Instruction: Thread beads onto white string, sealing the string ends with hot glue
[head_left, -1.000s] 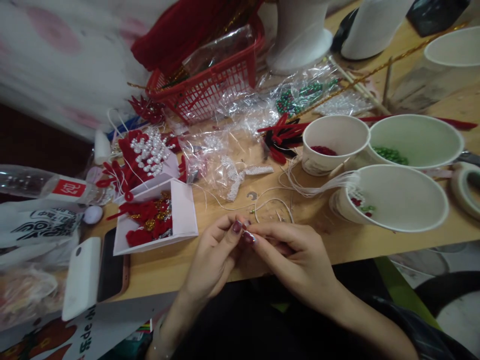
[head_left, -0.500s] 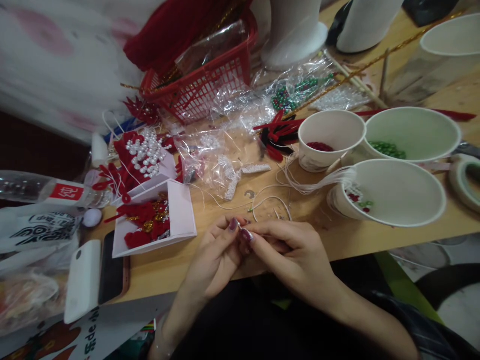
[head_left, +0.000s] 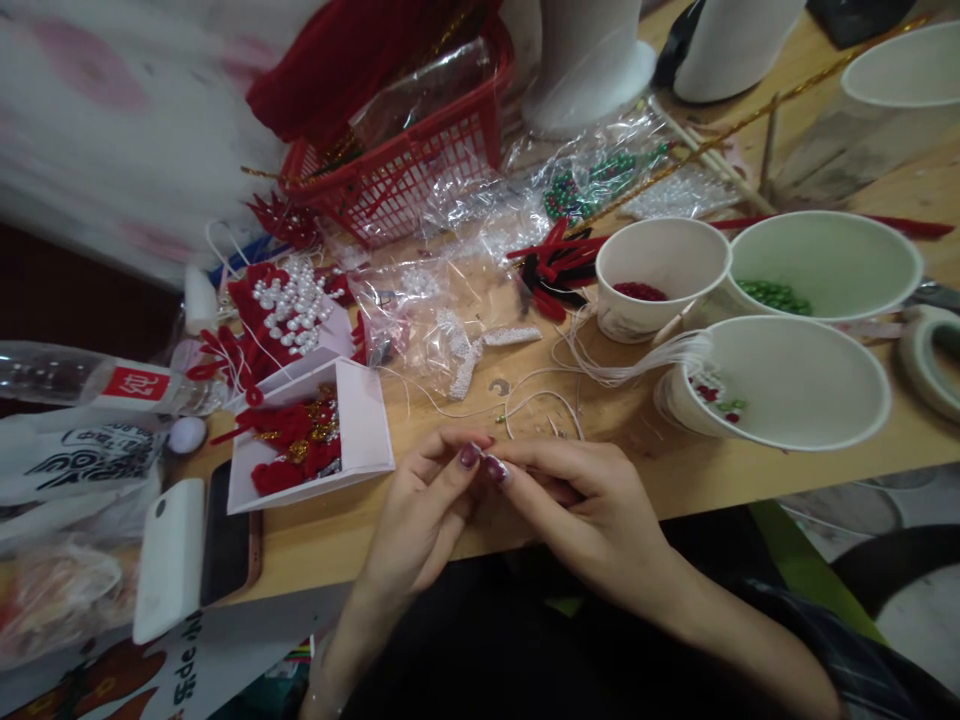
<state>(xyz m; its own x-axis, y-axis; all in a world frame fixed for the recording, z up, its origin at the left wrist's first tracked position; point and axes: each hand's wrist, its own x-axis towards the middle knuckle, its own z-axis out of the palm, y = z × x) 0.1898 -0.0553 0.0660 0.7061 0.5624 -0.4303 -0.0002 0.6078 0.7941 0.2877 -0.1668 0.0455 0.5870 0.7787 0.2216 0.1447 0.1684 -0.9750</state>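
My left hand [head_left: 431, 500] and my right hand [head_left: 581, 505] meet above the front edge of the wooden table [head_left: 315, 540]. Thumb and forefinger of each are pinched together, the tips touching or nearly so. Whatever lies between them is too small and covered to make out. Just beyond my fingertips a thin white cord [head_left: 540, 375] loops on the tabletop. To the right, a paper cup [head_left: 810, 390] holds red and green beads, with a bundle of white strings [head_left: 637, 365] hanging over its rim. Behind it stand a cup with dark red beads [head_left: 664, 240] and one with green beads [head_left: 840, 265].
Left of my hands is a white box [head_left: 367, 425] of red and gold ornaments. A dark phone [head_left: 232, 545], a white power bank [head_left: 171, 560] and a plastic bottle [head_left: 82, 375] lie further left. Clear bags [head_left: 427, 300] and a red basket [head_left: 420, 180] are behind. A tape roll [head_left: 919, 365] sits far right.
Both hands stay in nearly the same place. My fingertips have shifted slightly, with the left fingers curled a little differently. Nothing on the table has visibly moved.
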